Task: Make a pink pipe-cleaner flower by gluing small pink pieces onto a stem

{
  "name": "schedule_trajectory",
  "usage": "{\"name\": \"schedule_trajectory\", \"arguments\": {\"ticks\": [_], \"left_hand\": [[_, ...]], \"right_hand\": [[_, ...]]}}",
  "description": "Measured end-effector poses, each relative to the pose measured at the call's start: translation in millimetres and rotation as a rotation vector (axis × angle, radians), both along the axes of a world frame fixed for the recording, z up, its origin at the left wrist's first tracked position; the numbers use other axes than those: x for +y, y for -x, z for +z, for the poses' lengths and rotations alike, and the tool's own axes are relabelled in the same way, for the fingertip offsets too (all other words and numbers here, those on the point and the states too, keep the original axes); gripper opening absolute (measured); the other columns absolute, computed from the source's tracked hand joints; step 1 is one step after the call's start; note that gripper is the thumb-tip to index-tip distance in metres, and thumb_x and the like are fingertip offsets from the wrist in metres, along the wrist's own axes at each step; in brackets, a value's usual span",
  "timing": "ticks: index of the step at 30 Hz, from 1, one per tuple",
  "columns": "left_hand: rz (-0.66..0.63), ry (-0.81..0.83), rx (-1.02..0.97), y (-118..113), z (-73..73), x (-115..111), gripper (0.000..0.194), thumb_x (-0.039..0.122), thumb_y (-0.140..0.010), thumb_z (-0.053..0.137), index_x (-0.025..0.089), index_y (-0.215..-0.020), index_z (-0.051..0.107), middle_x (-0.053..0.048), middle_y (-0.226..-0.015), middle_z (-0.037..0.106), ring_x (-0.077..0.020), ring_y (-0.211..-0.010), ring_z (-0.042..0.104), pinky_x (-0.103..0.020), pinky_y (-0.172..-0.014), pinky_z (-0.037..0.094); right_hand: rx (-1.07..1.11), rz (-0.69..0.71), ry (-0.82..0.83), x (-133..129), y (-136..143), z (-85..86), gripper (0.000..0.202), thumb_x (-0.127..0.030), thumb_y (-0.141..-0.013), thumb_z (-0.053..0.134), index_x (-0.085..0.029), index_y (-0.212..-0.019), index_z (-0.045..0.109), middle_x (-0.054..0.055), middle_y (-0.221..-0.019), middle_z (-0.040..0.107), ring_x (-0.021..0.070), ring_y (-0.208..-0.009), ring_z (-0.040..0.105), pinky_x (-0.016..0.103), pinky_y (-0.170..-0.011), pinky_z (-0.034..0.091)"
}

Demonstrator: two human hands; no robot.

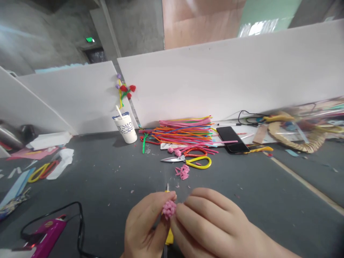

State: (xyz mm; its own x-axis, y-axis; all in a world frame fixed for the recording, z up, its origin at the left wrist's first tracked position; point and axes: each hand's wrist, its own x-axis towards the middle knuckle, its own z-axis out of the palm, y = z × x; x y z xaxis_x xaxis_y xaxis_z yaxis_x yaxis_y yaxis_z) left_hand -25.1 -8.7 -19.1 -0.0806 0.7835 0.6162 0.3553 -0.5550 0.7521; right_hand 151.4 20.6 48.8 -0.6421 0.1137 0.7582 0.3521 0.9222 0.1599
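Note:
A small knobbly pink pipe-cleaner flower [169, 209] is pinched between the thumb and fingers of my left hand [146, 222]. From the other side my right hand [209, 220] presses its closed fingertips against the flower's right edge. What those fingertips grip, if anything, is hidden. Below and behind both hands lies a yellow tool [170, 237] with a pale tip, mostly covered. Ahead of them rests a little heap of cut pink pieces [183, 172]. Just past that are scissors [188, 160] with one red and one yellow handle, beside two pink balls [177, 153].
Behind the scissors lies a bundle of coloured pipe cleaners [185, 130]. A black phone [232, 139] is right of it, a white cup [125, 129] left. Red pipe-cleaner flowers [129, 91] hang on the partition [215, 82]. A magenta device [49, 236] with a black cable sits front left.

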Motion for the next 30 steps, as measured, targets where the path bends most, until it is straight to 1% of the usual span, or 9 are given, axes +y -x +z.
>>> {"name": "schedule_trajectory", "arguments": {"ticks": [3, 5, 6, 8, 10, 12, 15, 20, 30], "left_hand": [[-0.058, -0.174, 0.134, 6, 1.8, 3, 0.041, 0.011, -0.078, 0.067, 0.03, -0.115, 0.071, -0.006, -0.095, 0.079, -0.0241, -0.077, 0.073, -0.031, -0.068, 0.058], [-0.059, -0.155, 0.134, 5, 5.7, 3, 0.038, 0.012, -0.078, 0.066, 0.028, -0.112, 0.073, -0.006, -0.095, 0.079, -0.024, -0.078, 0.073, -0.03, -0.068, 0.058], [-0.069, -0.108, 0.103, 3, 8.6, 3, 0.032, 0.014, -0.079, 0.066, 0.027, -0.108, 0.074, -0.006, -0.094, 0.079, -0.024, -0.078, 0.072, -0.031, -0.07, 0.057], [-0.09, 0.138, -0.045, -3, 15.8, 2, 0.019, 0.025, -0.083, 0.065, 0.024, -0.098, 0.077, -0.005, -0.089, 0.078, -0.0222, -0.075, 0.071, -0.028, -0.068, 0.056], [-0.131, 0.338, -0.178, -8, 23.2, 2, 0.017, 0.032, -0.083, 0.067, 0.022, -0.092, 0.078, -0.004, -0.084, 0.077, -0.0214, -0.075, 0.071, -0.026, -0.068, 0.055], [-0.137, 0.457, -0.251, -11, 28.4, 1, 0.02, 0.036, -0.08, 0.07, 0.02, -0.088, 0.079, -0.005, -0.081, 0.076, -0.022, -0.075, 0.07, -0.027, -0.069, 0.055], [-0.14, 0.527, -0.28, -12, 30.9, 2, 0.025, 0.041, -0.076, 0.073, 0.018, -0.087, 0.079, -0.005, -0.08, 0.075, -0.0227, -0.075, 0.068, -0.028, -0.07, 0.055], [-0.143, 0.526, -0.278, -12, 28.9, 3, 0.021, 0.039, -0.074, 0.076, 0.021, -0.084, 0.079, -0.002, -0.076, 0.073, -0.0192, -0.071, 0.064, -0.024, -0.066, 0.052], [-0.187, 0.512, -0.216, -10, 26.9, 4, 0.018, 0.037, -0.078, 0.073, 0.023, -0.088, 0.079, -0.002, -0.078, 0.072, -0.0188, -0.072, 0.061, -0.025, -0.068, 0.05]], "right_hand": [[0.0, -0.004, 0.025, -1, 1, -2.3, 0.039, -0.001, -0.092, 0.037, -0.018, -0.08, 0.07, 0.004, -0.087, 0.076, 0.0158, -0.073, 0.065, 0.032, -0.069, 0.058], [0.012, -0.013, 0.065, -1, 2, -3.1, 0.036, -0.002, -0.092, 0.038, -0.017, -0.081, 0.069, 0.005, -0.086, 0.075, 0.017, -0.073, 0.063, 0.033, -0.068, 0.057], [0.038, -0.014, 0.112, -2, 2, -2.9, 0.032, -0.003, -0.093, 0.041, -0.016, -0.083, 0.069, 0.006, -0.085, 0.075, 0.0172, -0.072, 0.062, 0.033, -0.067, 0.056], [0.131, -0.007, 0.269, -1, 1, -1.2, 0.02, -0.007, -0.092, 0.049, -0.014, -0.087, 0.067, 0.007, -0.084, 0.071, 0.016, -0.07, 0.06, 0.03, -0.064, 0.055], [0.221, 0.007, 0.441, 1, 1, 1.2, 0.011, -0.009, -0.089, 0.055, -0.014, -0.088, 0.064, 0.007, -0.085, 0.067, 0.0142, -0.07, 0.057, 0.026, -0.063, 0.053], [0.236, 0.015, 0.526, 3, 1, 2.2, 0.01, -0.008, -0.087, 0.056, -0.015, -0.087, 0.063, 0.007, -0.087, 0.064, 0.0134, -0.072, 0.056, 0.024, -0.064, 0.052], [0.168, -0.001, 0.47, 5, 3, -1.1, 0.013, -0.007, -0.089, 0.052, -0.015, -0.089, 0.063, 0.007, -0.088, 0.064, 0.014, -0.07, 0.053, 0.026, -0.064, 0.05], [0.076, -0.041, 0.357, 7, 7, -11.2, 0.021, -0.01, -0.095, 0.044, -0.014, -0.089, 0.063, 0.007, -0.082, 0.064, 0.0156, -0.069, 0.051, 0.029, -0.064, 0.047], [0.031, -0.064, 0.315, 8, 6, -15.6, 0.021, -0.01, -0.096, 0.043, -0.012, -0.087, 0.062, 0.008, -0.08, 0.062, 0.0173, -0.07, 0.05, 0.031, -0.064, 0.045]]}}
